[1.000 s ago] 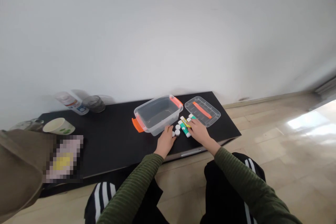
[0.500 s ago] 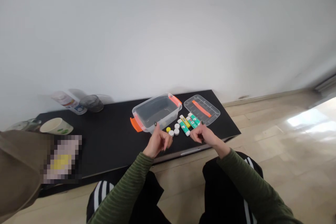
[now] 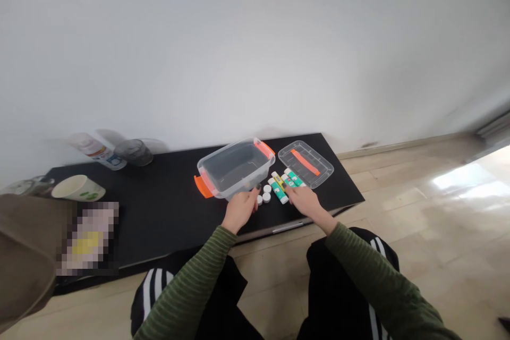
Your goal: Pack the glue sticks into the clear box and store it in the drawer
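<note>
My left hand [image 3: 240, 209] is at the front of the black cabinet top, its thumb and fingers pinched together where the small yellow cap stood; the cap is now hidden by them. Beside these fingertips are several white caps [image 3: 266, 197]. My right hand [image 3: 305, 202] reaches over a row of glue sticks, its thumb and fingers closing on the lower end of the yellow glue stick [image 3: 277, 177], which still lies in the row. Green-and-white glue sticks [image 3: 280, 192] lie on both sides of it, partly covered by my right hand.
Behind my left hand stands an open clear plastic box [image 3: 258, 174] with orange latches. Its clear lid [image 3: 324, 166] lies to the right. On the left are a paper cup [image 3: 67, 189], a dark glass [image 3: 137, 153], a spray can [image 3: 93, 150] and another person's brown sleeve [image 3: 27, 255].
My left hand has moved up and right, covering the yellow cap. My right hand has shifted left and up onto the yellow glue stick. The view has tilted slightly.
</note>
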{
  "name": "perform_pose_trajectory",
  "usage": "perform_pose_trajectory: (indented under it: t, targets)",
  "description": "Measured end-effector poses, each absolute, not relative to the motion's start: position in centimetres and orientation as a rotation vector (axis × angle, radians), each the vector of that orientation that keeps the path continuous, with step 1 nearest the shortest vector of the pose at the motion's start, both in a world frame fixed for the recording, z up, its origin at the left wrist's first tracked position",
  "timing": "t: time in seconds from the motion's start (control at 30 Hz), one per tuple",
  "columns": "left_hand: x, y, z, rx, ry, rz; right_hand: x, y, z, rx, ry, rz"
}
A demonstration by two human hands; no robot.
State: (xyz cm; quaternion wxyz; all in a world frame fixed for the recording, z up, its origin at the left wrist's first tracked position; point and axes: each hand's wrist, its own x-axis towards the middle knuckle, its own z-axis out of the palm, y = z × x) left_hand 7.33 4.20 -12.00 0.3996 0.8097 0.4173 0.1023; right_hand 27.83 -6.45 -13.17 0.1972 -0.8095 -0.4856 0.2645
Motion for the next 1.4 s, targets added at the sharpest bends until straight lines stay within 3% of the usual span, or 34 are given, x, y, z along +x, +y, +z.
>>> perform_pose_trajectory:
  t: [0.13,0.27,0.6,0.8,0.93,1.03,1.4]
  targets:
    - [7.2,3.2,-12.6,2.451,1.167,0.076,26.1,-5.8,-13.5,-2.564,-1.496,0.451]
    - [7.7,2.8,-14.1,2.517,1.161,-0.094,25.1,-4.9,-14.1,-2.631,-1.594,0.390]
    - [7.6,3.9,-13.6,2.417,1.178,0.085,25.6,-4.8,-14.2,-2.617,-1.549,0.333]
    - [6.6,4.3,-13.7,1.892,1.036,0.471,26.7,-7.5,-12.9,-2.323,-1.413,0.450]
    - [6.8,3.4,-13.7,1.180,0.834,0.558,26.3,-9.8,-12.8,-1.955,-1.311,0.679]
    - [6.9,2.7,-13.3,0.850,0.698,0.563,25.7,-11.0,-13.0,-1.835,-1.362,0.683]
    - [7.2,2.1,-13.1,0.733,0.675,0.527,26.3,-12.4,-13.6,-1.820,-1.608,0.412]
